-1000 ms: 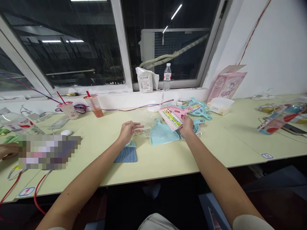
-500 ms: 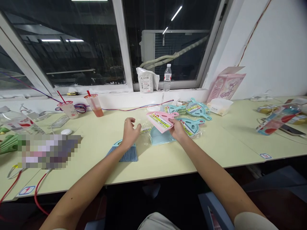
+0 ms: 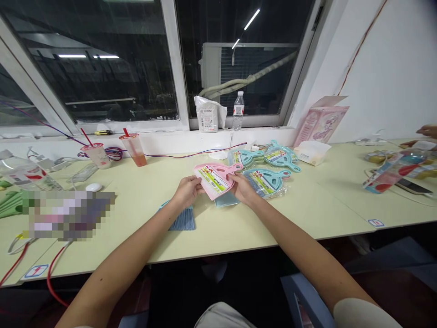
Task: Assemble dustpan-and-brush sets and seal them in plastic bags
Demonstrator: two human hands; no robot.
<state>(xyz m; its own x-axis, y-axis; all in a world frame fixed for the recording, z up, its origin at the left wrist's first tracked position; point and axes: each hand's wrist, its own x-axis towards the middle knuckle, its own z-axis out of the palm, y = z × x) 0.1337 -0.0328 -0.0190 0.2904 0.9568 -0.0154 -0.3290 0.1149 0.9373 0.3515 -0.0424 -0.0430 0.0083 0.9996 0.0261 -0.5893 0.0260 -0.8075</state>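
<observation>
Between my two hands is a pink dustpan (image 3: 207, 184) with a printed yellow-green label, held just above the table. My left hand (image 3: 187, 191) pinches its left edge. On its right side, near the handle, my right hand (image 3: 242, 187) grips it. Under the pink dustpan lies a light blue dustpan (image 3: 227, 199), partly hidden. A blue hand brush (image 3: 184, 220) rests on the table below my left hand, which covers part of it. Just right of my right hand sits a wrapped teal dustpan set (image 3: 266, 181), with several more teal sets (image 3: 280, 157) behind it.
Two drink cups stand at the back left, one being a cup with orange drink (image 3: 139, 157). A tissue pack (image 3: 312, 152) and a pink box (image 3: 322, 120) are back right. A bottle (image 3: 238, 111) stands on the sill. Another person's hand (image 3: 427, 131) shows at far right.
My left hand has gone from open and apart to pinching the pink dustpan's left edge. The pink dustpan and my right hand have shifted slightly left. Another person's hand has appeared at far right.
</observation>
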